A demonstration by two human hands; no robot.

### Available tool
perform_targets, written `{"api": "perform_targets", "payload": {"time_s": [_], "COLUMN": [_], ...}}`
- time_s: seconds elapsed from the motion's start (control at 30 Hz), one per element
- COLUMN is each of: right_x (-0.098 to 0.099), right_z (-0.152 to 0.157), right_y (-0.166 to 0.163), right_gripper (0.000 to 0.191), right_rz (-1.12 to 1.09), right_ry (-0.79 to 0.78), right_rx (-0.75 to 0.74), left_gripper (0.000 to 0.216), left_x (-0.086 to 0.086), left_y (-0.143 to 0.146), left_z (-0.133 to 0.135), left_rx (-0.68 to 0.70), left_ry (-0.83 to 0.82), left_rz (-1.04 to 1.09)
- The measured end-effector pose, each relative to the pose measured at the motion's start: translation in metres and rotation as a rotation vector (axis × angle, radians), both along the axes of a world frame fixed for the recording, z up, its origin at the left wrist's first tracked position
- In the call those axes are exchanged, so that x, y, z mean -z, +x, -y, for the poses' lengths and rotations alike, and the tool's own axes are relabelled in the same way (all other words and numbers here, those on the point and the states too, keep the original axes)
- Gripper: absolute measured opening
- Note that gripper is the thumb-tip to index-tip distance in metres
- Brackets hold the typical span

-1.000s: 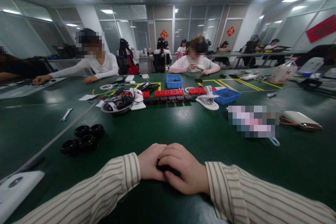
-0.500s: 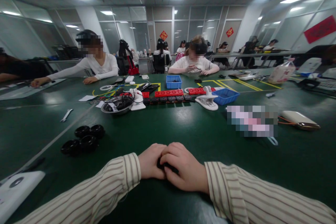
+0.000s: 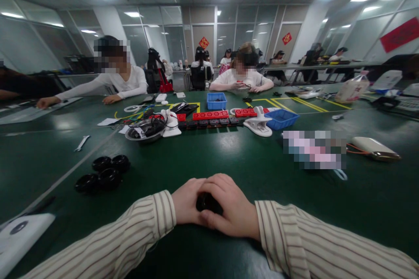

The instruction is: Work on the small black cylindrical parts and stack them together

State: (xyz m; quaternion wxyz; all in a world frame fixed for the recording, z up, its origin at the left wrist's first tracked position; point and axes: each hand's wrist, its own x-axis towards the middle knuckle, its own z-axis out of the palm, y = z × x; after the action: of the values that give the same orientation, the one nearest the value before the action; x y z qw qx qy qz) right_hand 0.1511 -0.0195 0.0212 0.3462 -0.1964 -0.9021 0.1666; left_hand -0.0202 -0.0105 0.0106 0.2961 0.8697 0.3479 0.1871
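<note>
Left hand [image 3: 186, 202] and right hand [image 3: 233, 210] curl closed round a glossy black, rounded, plastic-looking piece [image 3: 208, 203], cupped right between them! Looks like two-handed manipulation; next calls for steady control.

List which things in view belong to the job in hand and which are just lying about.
In the job: black object, partly hidden between left hand and right hand; perhaps four black rings.
Lying about, seemingly: wrench, white clip, blue trays, red strips.
</note>
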Motion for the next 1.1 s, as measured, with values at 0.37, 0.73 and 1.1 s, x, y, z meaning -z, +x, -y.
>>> {"api": "perform_targets", "payload": {"time_s": [0.37, 0.73, 1.1], "right_x": [0.005, -0.002, -0.001], "right_z": [-0.003, 0.003, 0.008], "right_y": [-0.002, -0.002, -0.003], "right_gripper": [0.02, 0.021, 0.023], "right_rz": [0.146, 0.039, 0.012], "right_ry": [-0.06, 0.013, -0.038], "right_rx": [0.122, -0.015, -0.002], "left_gripper": [0.029, 0.024, 0.03], "left_x": [-0.002, 0.006, 0.002], "left_y": [0.001, -0.002, 0.001], "left_z": [0.001, -0.003, 0.0], "left_rx": [-0.022, 0.008, -0.001], "left_ry": [0.022, 0.046, 0.084], "left_rz": [-0.068, -0.102, -0.056]}}
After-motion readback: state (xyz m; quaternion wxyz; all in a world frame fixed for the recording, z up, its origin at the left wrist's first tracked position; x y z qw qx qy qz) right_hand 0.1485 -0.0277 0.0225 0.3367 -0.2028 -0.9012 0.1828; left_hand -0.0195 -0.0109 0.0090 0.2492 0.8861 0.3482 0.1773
